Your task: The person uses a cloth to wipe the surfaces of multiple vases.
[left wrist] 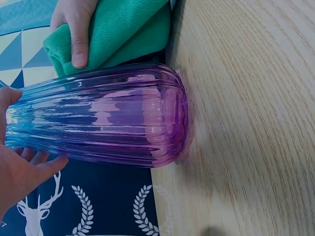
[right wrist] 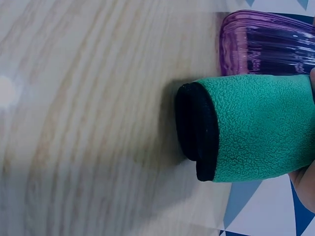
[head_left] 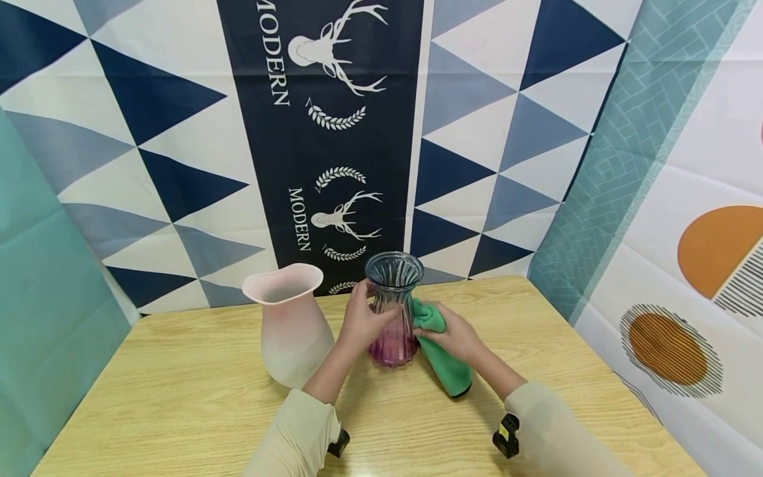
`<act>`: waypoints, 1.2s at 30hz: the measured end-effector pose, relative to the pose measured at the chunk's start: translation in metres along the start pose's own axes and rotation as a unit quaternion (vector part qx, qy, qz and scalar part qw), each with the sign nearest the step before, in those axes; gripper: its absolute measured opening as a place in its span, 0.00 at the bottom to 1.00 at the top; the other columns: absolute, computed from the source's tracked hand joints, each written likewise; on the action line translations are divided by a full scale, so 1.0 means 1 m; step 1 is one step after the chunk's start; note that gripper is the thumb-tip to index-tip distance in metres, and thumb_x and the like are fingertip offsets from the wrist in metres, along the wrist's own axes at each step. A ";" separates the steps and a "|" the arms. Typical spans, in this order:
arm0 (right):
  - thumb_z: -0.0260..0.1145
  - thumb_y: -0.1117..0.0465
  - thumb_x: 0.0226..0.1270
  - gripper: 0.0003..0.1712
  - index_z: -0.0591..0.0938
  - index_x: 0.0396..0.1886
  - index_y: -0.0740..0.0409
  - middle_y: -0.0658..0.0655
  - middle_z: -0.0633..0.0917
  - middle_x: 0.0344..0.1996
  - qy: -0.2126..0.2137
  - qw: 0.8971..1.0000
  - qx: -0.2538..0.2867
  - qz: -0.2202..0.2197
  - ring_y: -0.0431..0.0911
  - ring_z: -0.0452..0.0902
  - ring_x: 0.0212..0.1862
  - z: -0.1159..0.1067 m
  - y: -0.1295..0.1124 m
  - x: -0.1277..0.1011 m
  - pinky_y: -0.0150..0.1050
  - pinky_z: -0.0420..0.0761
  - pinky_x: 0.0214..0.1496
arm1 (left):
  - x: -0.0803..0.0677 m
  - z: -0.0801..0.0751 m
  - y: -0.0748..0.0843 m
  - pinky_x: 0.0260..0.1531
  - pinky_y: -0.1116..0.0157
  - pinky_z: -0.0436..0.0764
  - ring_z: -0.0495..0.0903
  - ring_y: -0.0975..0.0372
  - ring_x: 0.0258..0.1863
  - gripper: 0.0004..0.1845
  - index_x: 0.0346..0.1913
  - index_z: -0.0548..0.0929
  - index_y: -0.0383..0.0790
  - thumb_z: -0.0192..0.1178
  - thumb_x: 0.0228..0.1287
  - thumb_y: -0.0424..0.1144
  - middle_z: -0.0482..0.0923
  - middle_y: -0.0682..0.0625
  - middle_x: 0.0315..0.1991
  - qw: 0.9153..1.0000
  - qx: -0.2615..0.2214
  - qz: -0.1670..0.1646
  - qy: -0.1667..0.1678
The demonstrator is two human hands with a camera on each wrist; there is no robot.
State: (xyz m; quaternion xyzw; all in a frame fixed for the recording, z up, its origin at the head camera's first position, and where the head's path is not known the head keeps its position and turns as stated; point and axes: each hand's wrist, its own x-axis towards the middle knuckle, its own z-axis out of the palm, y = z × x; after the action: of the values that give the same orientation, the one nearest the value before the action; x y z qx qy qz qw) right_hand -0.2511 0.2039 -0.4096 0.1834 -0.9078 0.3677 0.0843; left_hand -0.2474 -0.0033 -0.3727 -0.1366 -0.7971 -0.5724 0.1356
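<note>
A ribbed glass vase [head_left: 393, 331], blue at the flared rim and pink-purple at the base, stands upright on the wooden table. My left hand [head_left: 365, 318] grips its narrower upper part from the left; in the left wrist view the thumb and fingers [left wrist: 42, 164] lie on both sides of the glass. On the vase's right side, my right hand [head_left: 456, 334] holds a folded green cloth [head_left: 444, 364] with dark edging. The cloth's upper end is at the glass, and its lower end hangs near the tabletop. Most of the right hand is out of the right wrist view.
A pale pink-and-white vase [head_left: 295, 341] with a wavy rim stands left of the glass one, close to my left forearm. Behind the table [head_left: 197, 397] hangs a patterned cloth [head_left: 352, 146] with triangles and deer heads. Printed sheets [head_left: 673, 265] border the right side.
</note>
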 end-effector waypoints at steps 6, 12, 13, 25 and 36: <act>0.68 0.48 0.57 0.36 0.69 0.64 0.51 0.59 0.78 0.58 -0.013 1.000 -0.022 0.010 0.56 0.74 0.58 0.002 0.003 -0.002 0.55 0.74 0.57 | 0.001 0.001 0.000 0.54 0.52 0.76 0.72 0.51 0.56 0.35 0.58 0.68 0.34 0.71 0.49 0.44 0.69 0.41 0.53 1.000 0.012 0.006 0.011; 0.67 0.47 0.57 0.35 0.70 0.63 0.51 0.58 0.79 0.55 -0.038 0.998 -0.055 0.021 0.55 0.76 0.55 0.006 0.009 -0.004 0.54 0.76 0.53 | -0.001 0.005 0.002 0.56 0.53 0.74 0.72 0.51 0.54 0.39 0.58 0.68 0.34 0.72 0.47 0.49 0.68 0.41 0.53 0.999 0.028 0.000 0.035; 0.67 0.47 0.58 0.35 0.69 0.63 0.50 0.58 0.79 0.55 -0.040 0.997 -0.057 0.021 0.55 0.76 0.55 0.006 0.010 -0.005 0.54 0.76 0.52 | -0.001 0.005 0.003 0.56 0.54 0.74 0.71 0.52 0.54 0.39 0.58 0.68 0.35 0.73 0.46 0.50 0.68 0.42 0.53 0.999 0.031 -0.005 0.037; 0.68 0.47 0.58 0.34 0.70 0.62 0.50 0.59 0.80 0.54 -0.003 1.000 -0.006 0.015 0.55 0.77 0.53 -0.007 0.002 -0.005 0.51 0.78 0.50 | -0.002 0.009 0.001 0.53 0.55 0.76 0.72 0.53 0.52 0.38 0.58 0.68 0.33 0.72 0.48 0.48 0.69 0.42 0.52 0.998 0.033 0.001 0.048; 0.67 0.50 0.60 0.35 0.67 0.65 0.53 0.63 0.79 0.53 0.085 0.995 0.057 -0.003 0.56 0.79 0.49 -0.026 -0.017 0.014 0.49 0.81 0.45 | -0.001 0.007 0.002 0.52 0.51 0.77 0.75 0.51 0.50 0.33 0.55 0.73 0.34 0.72 0.46 0.44 0.74 0.41 0.47 0.997 0.036 0.028 0.058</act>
State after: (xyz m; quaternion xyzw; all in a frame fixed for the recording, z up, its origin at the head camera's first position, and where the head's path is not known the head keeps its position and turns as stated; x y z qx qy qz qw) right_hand -0.2562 0.2070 -0.3759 0.1587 -0.8743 0.4328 0.1522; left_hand -0.2465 0.0044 -0.3734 -0.1206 -0.8036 -0.5462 0.2031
